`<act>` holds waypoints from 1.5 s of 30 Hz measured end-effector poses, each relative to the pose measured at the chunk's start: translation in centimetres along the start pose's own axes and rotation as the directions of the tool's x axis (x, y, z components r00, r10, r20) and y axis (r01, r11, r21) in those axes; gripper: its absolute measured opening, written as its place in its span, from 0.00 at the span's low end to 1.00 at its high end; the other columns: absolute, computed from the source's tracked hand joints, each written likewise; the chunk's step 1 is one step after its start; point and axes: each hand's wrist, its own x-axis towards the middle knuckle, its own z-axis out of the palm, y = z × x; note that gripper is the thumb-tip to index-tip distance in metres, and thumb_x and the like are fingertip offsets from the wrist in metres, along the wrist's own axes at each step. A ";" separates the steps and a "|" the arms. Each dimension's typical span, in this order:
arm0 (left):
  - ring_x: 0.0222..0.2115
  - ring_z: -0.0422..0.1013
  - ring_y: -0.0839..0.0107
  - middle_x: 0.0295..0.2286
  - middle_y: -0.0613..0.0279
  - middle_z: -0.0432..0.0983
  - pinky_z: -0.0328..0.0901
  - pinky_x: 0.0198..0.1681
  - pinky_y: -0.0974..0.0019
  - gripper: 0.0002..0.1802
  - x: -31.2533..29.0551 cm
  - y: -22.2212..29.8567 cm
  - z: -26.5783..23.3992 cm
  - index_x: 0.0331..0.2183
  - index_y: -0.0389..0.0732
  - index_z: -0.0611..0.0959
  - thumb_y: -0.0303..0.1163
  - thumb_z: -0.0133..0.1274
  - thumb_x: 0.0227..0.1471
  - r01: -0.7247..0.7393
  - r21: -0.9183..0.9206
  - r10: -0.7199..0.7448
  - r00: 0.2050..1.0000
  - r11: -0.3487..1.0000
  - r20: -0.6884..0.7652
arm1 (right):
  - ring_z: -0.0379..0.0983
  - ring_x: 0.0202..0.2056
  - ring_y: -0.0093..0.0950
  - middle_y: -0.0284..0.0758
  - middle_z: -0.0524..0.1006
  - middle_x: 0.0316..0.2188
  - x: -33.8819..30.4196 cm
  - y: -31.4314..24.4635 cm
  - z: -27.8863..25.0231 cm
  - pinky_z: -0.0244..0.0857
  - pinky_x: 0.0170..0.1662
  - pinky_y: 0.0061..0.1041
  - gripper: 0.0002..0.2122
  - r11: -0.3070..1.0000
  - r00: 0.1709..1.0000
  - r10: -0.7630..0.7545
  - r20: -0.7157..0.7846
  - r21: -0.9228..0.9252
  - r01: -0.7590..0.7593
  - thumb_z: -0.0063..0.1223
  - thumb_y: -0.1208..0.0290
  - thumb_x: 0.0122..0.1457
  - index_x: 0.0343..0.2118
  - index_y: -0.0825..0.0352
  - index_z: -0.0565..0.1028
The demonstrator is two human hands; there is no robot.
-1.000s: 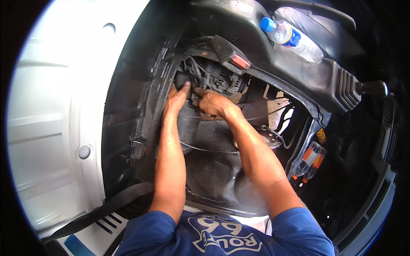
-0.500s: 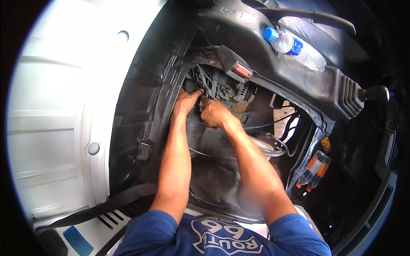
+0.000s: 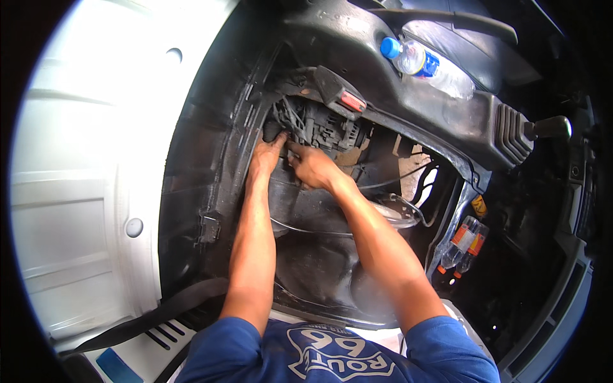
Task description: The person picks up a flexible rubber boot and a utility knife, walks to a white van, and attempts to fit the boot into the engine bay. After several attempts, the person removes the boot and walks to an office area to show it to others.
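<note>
Both of my hands reach into an opening in a vehicle's dark floor, close together beside a bundle of black cables [image 3: 292, 113]. My left hand [image 3: 266, 154] is at the opening's left edge, thumb up against a dark rounded part [image 3: 272, 131]. Its other fingers are mostly hidden below. Curled in from the right, my right hand [image 3: 313, 167] has its fingertips near my left thumb; whatever it pinches is too small and shaded to make out. Just beyond the hands sits a grey, slotted metal engine part [image 3: 329, 131].
A seat-belt buckle [image 3: 348, 99] with a red button overhangs the opening's far edge. On the console lie a blue-capped bottle [image 3: 440, 73] and, farther right, a gear lever [image 3: 550, 129]. Orange-capped bottles [image 3: 461, 246] rest at right. A white panel [image 3: 70, 172] stands left; clear tubing [image 3: 399, 220] crosses the opening.
The whole view has shifted slightly, so things appear a little farther left. My hands stay at the same spot by the cables, with the right hand's grip slightly changed.
</note>
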 end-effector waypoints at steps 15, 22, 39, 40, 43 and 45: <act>0.66 0.57 0.42 0.63 0.33 0.62 0.54 0.69 0.49 0.52 0.4 1.0 0.1 0.63 0.33 0.69 0.50 0.72 0.44 -0.029 0.000 0.029 0.998 1.000 -0.048 | 0.72 0.29 0.21 0.32 0.78 0.29 -5.7 7.3 -0.8 0.68 0.36 0.25 0.17 0.918 0.961 0.246 -0.124 0.349 -0.190 0.52 0.62 0.69 0.50 0.71 0.78; 0.71 0.45 0.43 0.68 0.32 0.49 0.43 0.73 0.52 0.54 0.5 0.9 0.2 0.68 0.30 0.57 0.54 0.60 0.54 0.058 0.238 -0.111 0.970 0.970 0.217 | 0.71 0.31 0.22 0.33 0.78 0.31 -6.9 7.9 -0.3 0.67 0.37 0.24 0.16 0.922 0.982 0.146 -0.123 0.377 -0.090 0.52 0.64 0.68 0.51 0.70 0.78; 0.63 0.62 0.43 0.60 0.32 0.66 0.59 0.66 0.52 0.44 -0.6 3.8 -1.6 0.61 0.33 0.72 0.49 0.65 0.48 0.051 0.191 -0.082 0.984 0.980 0.156 | 0.80 0.44 0.36 0.46 0.83 0.40 -4.2 10.1 2.2 0.70 0.50 0.33 0.17 0.984 0.986 0.133 -0.099 -0.109 -0.144 0.51 0.64 0.67 0.52 0.70 0.78; 0.63 0.63 0.43 0.59 0.31 0.67 0.60 0.66 0.53 0.44 -0.6 3.7 -1.5 0.60 0.32 0.73 0.50 0.65 0.48 0.037 0.181 -0.053 0.995 0.983 0.086 | 0.80 0.46 0.41 0.48 0.83 0.41 -4.2 10.1 2.2 0.70 0.52 0.35 0.18 0.980 0.985 0.149 -0.085 -0.122 -0.158 0.52 0.61 0.66 0.52 0.69 0.78; 0.62 0.63 0.41 0.58 0.31 0.69 0.58 0.66 0.53 0.41 -0.7 3.0 -1.0 0.59 0.30 0.74 0.42 0.66 0.49 0.023 0.001 -0.023 0.997 1.000 0.077 | 0.80 0.46 0.40 0.48 0.83 0.42 -4.5 10.0 1.9 0.70 0.52 0.36 0.19 0.989 0.989 0.126 -0.078 -0.072 -0.132 0.52 0.59 0.67 0.52 0.69 0.78; 0.62 0.63 0.41 0.57 0.31 0.69 0.58 0.67 0.52 0.39 -0.6 2.3 -0.4 0.58 0.29 0.73 0.37 0.65 0.49 0.006 -0.052 -0.005 1.000 0.999 0.018 | 0.80 0.45 0.40 0.48 0.83 0.42 -4.7 9.9 1.9 0.70 0.51 0.36 0.19 0.991 0.988 0.123 -0.090 -0.036 -0.127 0.51 0.59 0.67 0.52 0.69 0.78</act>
